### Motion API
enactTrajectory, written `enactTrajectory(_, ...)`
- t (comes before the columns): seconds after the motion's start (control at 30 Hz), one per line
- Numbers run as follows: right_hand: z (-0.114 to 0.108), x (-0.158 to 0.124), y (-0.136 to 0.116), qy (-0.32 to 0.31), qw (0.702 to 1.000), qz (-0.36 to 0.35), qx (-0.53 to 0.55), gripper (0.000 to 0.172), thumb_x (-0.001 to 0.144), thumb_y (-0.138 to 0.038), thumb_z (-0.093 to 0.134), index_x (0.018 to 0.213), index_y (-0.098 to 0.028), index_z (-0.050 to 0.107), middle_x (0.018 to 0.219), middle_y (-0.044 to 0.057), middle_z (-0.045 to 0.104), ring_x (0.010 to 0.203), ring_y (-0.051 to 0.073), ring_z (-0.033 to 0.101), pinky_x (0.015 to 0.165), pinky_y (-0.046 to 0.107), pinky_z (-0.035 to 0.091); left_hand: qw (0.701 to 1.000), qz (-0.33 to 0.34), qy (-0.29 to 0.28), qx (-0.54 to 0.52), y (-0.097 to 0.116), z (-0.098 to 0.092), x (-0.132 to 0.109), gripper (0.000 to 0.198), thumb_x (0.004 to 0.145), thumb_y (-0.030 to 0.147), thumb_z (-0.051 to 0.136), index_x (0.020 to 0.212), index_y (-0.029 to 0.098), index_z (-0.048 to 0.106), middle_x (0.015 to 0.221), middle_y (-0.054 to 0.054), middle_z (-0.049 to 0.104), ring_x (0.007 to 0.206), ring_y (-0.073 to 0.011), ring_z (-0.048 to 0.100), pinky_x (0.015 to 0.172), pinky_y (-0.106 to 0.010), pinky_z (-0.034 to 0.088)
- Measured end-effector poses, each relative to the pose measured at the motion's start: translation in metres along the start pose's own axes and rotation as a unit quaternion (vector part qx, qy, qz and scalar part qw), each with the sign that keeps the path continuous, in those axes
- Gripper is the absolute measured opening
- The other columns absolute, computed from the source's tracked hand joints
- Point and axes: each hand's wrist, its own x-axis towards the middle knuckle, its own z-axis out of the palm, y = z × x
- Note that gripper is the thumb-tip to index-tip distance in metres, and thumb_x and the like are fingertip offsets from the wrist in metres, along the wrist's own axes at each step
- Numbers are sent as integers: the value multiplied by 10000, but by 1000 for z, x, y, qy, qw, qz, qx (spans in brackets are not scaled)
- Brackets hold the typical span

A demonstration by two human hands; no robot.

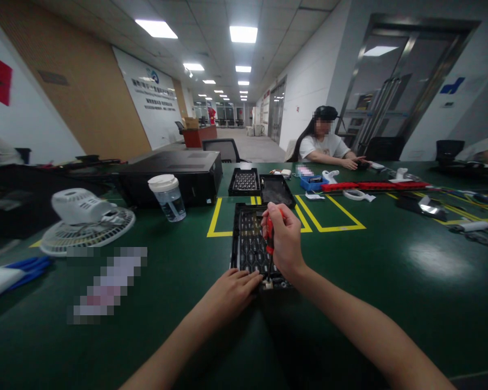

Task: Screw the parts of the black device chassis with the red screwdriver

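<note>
A black case [252, 241] with rows of cells or slots inside lies lengthwise in front of me on the green table. My right hand [284, 238] is wrapped round a red-handled screwdriver [270, 238], held upright with its shaft pointing down at the near end of the case. By the tip is a small pale part [267, 284]. My left hand [238, 290] rests flat on the near left edge of the case, fingers stretched out, holding nothing.
Beyond the case are a second filled black tray [244, 181] and a black lid [276, 189]. To the left stand a lidded cup [167, 198], a black box [171, 170] and a white fan [87, 219]. A blue bin [312, 182] and a seated person [325, 142] are at the back right.
</note>
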Motion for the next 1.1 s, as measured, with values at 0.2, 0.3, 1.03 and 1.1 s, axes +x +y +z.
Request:
enactTrajectory(0.2,0,0,3,18,1000,-2,-7,281,817,-430,519,723,-166,509,604,-46,475,432,44,397,399,172,298,1000,-2,0,4,-1,3,0,434,842,189,472,1271,209,410,1263,-43,549,1085,-201,551,924,-385,407)
enactTrajectory(0.3,0,0,5,23,1000,-7,-9,280,821,-426,517,727,-163,510,602,-50,466,435,44,397,400,168,294,1000,-2,-1,5,-1,4,0,430,846,202,468,1272,210,409,1271,-42,543,1091,-202,547,930,-388,403)
enactTrajectory(1.03,-9,6,-5,-49,996,67,37,243,801,-382,550,914,-177,613,600,-41,503,442,52,438,419,167,328,1000,4,15,18,0,2,-2,424,847,205,476,1267,212,413,1263,-48,549,1082,-205,556,920,-383,405)
enactTrajectory(1.1,-12,8,-8,-72,993,87,35,227,785,-372,569,852,-160,618,611,-31,525,445,59,460,431,178,361,1000,3,15,20,0,2,-2,421,850,204,472,1267,209,413,1260,-53,551,1077,-203,558,916,-379,408)
